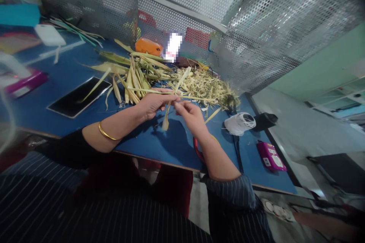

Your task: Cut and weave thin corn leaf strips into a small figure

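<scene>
Crossed strips of dried corn husk (182,78) meet between my hands above the blue table. My left hand (154,103), with a gold bangle on its wrist, is closed on the strips near where they cross. From the other side, my right hand (190,113) pinches at the same crossing, thumb and fingertips together. One wider husk end (165,122) hangs down between the hands. Behind my left hand lies a bunch of long husks (137,79). Beyond my right hand spreads a heap of shredded husk bits (205,85).
A dark phone or tablet (79,97) lies at left. Red-handled scissors, it seems, (197,150) are partly under my right forearm. To the right are a white spool (240,123), a black roll (265,120) and a purple packet (271,155). A perforated metal screen (182,3) bounds the back.
</scene>
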The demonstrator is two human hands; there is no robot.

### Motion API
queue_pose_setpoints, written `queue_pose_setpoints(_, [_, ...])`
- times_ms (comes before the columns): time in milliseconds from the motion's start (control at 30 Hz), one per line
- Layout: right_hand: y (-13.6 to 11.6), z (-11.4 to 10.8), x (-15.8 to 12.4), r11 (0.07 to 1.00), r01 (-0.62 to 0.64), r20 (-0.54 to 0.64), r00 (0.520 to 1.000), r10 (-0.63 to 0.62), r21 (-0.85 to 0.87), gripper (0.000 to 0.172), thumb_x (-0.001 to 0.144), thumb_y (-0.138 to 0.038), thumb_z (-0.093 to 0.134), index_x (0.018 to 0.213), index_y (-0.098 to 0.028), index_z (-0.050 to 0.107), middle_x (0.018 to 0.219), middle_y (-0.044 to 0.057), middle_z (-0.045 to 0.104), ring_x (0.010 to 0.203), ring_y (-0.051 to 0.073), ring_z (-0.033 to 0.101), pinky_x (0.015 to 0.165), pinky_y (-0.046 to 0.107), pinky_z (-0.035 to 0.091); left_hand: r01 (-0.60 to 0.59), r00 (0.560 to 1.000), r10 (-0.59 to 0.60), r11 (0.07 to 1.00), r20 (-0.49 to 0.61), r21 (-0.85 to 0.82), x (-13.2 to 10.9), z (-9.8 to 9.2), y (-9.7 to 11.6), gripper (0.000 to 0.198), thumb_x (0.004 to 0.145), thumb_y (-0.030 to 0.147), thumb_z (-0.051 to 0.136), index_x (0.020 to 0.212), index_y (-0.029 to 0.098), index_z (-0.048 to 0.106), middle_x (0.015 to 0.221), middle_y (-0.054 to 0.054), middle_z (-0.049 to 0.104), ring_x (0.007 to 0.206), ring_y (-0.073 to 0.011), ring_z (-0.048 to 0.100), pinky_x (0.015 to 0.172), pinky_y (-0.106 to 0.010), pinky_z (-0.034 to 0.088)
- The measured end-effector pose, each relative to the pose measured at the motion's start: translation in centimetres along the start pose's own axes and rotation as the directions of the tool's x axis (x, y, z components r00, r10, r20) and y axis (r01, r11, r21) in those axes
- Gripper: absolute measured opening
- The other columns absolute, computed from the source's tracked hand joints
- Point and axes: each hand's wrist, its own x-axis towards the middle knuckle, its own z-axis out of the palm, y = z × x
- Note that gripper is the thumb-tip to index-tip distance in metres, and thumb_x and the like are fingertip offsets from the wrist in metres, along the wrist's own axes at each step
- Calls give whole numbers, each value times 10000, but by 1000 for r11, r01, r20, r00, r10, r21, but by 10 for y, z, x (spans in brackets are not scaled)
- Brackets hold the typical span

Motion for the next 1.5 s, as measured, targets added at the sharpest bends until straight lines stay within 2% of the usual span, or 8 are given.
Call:
queue_pose_setpoints(133, [4,-5,5,938,66,-290,956,38,340,243,783,-422,679,848,-198,610,685,-38,613,565,88,558,612,242,483,72,992,-71,997,100,-4,0,-1,-1,266,682,296,780,906,156,749,934,-118,736,731,-157,672,344,-190,215])
queue_pose_setpoints(433, [8,-1,6,922,21,-245,966,81,387,214,757,-382,697,760,-180,625,640,-16,678,522,105,617,569,248,510,-7,998,8,1000,-59,9,2,3,-11,328,652,326,806,902,126,738,797,-68,705,550,-67,537,373,-165,226])
queue_pose_setpoints(667, [11,-7,11,884,90,-418,900,125,459,205,721,-362,722,705,-187,615,587,-41,636,497,84,572,532,225,504,-45,999,43,995,19,86,-1,3,-6,303,661,362,796,822,114,731,776,-69,705,511,-54,488,386,-177,224])
queue_pose_setpoints(800, [12,-12,14,876,68,-384,913,138,478,239,697,-388,754,712,-183,630,603,-34,649,487,80,579,522,216,501,28,996,-35,996,86,89,-2,1,-4,247,642,326,808,715,111,711,743,-63,688,494,-48,467,369,-180,199])
queue_pose_setpoints(967, [7,-22,11,923,-224,-182,940,290,312,542,769,-663,592,559,-164,620,415,-6,539,333,82,458,372,226,369,106,993,-105,994,62,-11,-1,1,-1,200,757,307,716,780,112,680,793,-89,708,538,-71,531,364,-162,226])
queue_pose_setpoints(1167, [-12,-31,-2,898,15,-71,997,18,440,628,799,-766,427,690,-202,679,408,-41,449,365,91,441,422,241,396,45,998,-49,996,42,83,-3,3,-1,203,777,313,667,784,111,679,825,-107,729,514,-73,518,367,-174,227])
queue_pose_setpoints(1367, [2,-21,9,944,134,-366,930,-16,302,360,761,-547,674,938,-234,685,876,15,689,837,143,646,799,285,504,-52,998,38,965,59,258,-7,4,-4,327,738,417,701,892,132,749,846,-104,738,528,-92,536,384,-194,257])
queue_pose_setpoints(1500, [13,-12,9,956,-17,-158,985,66,294,260,770,-457,684,757,-198,702,718,-11,655,713,122,595,753,271,484,-70,988,21,942,151,327,-9,7,-8,332,750,428,697,872,124,749,776,-87,727,508,-89,525,420,-197,316])
